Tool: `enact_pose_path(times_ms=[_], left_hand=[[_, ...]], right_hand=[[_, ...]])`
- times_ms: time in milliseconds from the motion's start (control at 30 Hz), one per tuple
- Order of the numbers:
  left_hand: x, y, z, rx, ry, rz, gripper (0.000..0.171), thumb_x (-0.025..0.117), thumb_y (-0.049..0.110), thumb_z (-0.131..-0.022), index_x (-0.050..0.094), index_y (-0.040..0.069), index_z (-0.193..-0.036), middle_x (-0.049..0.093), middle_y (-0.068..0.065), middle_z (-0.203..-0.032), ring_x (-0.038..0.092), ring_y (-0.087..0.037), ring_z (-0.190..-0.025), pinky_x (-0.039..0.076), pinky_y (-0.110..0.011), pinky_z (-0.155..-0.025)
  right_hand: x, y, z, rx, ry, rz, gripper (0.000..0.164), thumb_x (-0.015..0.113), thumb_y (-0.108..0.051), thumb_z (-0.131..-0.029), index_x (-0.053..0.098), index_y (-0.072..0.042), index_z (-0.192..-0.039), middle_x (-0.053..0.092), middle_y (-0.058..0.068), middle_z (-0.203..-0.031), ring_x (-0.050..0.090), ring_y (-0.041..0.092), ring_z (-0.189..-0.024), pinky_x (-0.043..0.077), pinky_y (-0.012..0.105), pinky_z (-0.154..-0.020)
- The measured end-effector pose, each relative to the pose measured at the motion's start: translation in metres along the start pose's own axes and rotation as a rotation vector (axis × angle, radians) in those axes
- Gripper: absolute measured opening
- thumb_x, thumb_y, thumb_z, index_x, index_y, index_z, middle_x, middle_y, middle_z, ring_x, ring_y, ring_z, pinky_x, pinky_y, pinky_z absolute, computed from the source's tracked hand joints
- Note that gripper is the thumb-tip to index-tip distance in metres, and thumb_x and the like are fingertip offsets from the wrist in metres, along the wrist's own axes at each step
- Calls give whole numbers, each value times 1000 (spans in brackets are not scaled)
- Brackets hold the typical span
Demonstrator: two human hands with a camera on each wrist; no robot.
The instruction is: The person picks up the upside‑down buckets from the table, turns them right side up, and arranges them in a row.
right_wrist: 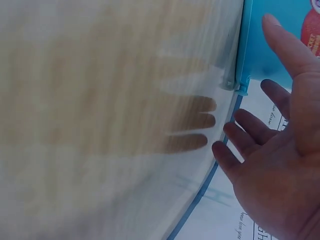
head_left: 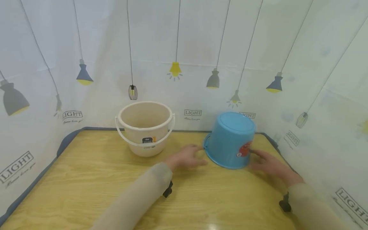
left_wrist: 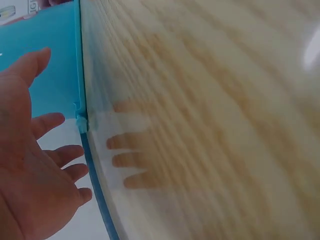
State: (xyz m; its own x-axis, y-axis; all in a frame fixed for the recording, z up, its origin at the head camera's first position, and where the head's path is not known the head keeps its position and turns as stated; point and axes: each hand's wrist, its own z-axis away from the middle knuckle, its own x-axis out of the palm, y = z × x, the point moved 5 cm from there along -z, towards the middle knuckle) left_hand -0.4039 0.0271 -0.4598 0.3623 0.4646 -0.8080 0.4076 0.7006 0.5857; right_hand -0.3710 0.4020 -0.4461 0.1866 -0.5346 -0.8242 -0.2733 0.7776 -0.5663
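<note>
both open, empty hands, left hand (head_left: 187,158) and right hand (head_left: 265,163), flank the upturned blue bucket (head_left: 231,139), placed to steady its rim on the wooden table (head_left: 86,179).

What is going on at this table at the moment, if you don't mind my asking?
A person has both hands at a blue bucket that stands upside down on the wooden table. The left hand and the right hand are open on either side of its rim, fingers spread; whether they touch it is hard to tell. A beige bucket stands upright to the left of it, handle down, untouched. A curtain printed with lamps surrounds the table.
</note>
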Motion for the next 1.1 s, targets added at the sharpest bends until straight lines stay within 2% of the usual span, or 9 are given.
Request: enact_pose_path(times_ms=[100,167,267,400,533,733,900,967,1100], left_hand=[[3,-6,-15,-29,28,-70,85,70,69,-98,43,31,-170,36,-13,-178,32,-42,-165,27,-69,-134],[5,-4,-22,-30,40,-110,83,68,69,-99,45,31,-169,38,-12,-178,32,-40,-165,23,-67,-135],[6,1,-26,-26,46,-143,80,67,67,-100,47,30,-168,40,-12,-177,32,-37,-166,20,-65,-137],[7,10,-23,-39,34,-135,80,68,64,-100,48,26,-168,38,-15,-177,30,-37,-166,16,-64,-138],[7,15,-22,-50,31,-114,81,70,59,-100,46,24,-169,37,-15,-178,28,-39,-167,12,-65,-139],[5,11,-28,-70,48,-22,85,80,51,-97,45,21,-168,43,-6,-176,21,-40,-170,5,-66,-139],[0,13,-24,-104,49,22,87,84,47,-94,45,22,-168,45,-5,-175,15,-40,-172,1,-65,-139],[-1,14,-24,-106,59,21,87,86,46,-93,47,22,-167,47,-5,-174,17,-40,-172,2,-65,-139],[-2,14,-27,-101,91,26,85,89,45,-90,52,19,-162,55,-5,-167,35,-35,-165,13,-63,-139]], right_hand=[[2,1,-9,44,-21,2,106,85,-56,-92,36,-3,-169,34,37,-171,32,66,-154,29,85,-120],[4,1,-12,70,-31,24,110,86,-57,-91,34,-1,-169,33,37,-171,31,65,-156,28,84,-122],[6,3,-15,127,-44,41,114,87,-58,-88,31,-3,-171,32,34,-174,27,63,-159,25,83,-124],[7,4,-21,172,-46,46,119,89,-58,-85,29,-3,-172,30,34,-175,25,62,-160,23,81,-126],[8,0,-24,178,-39,41,124,93,-55,-82,28,4,-169,34,37,-171,30,62,-157,27,80,-126],[13,-10,-25,198,-53,34,129,94,-57,-80,25,6,-169,34,39,-169,34,62,-155,31,78,-126],[16,-13,-26,191,-52,50,129,94,-56,-80,25,8,-167,35,40,-168,36,62,-154,34,76,-126],[16,-14,-26,184,-53,46,128,95,-55,-80,26,8,-167,35,41,-168,36,62,-154,34,76,-126],[17,-14,-27,174,-51,32,128,95,-55,-80,25,8,-167,34,40,-168,36,61,-155,32,75,-127]])
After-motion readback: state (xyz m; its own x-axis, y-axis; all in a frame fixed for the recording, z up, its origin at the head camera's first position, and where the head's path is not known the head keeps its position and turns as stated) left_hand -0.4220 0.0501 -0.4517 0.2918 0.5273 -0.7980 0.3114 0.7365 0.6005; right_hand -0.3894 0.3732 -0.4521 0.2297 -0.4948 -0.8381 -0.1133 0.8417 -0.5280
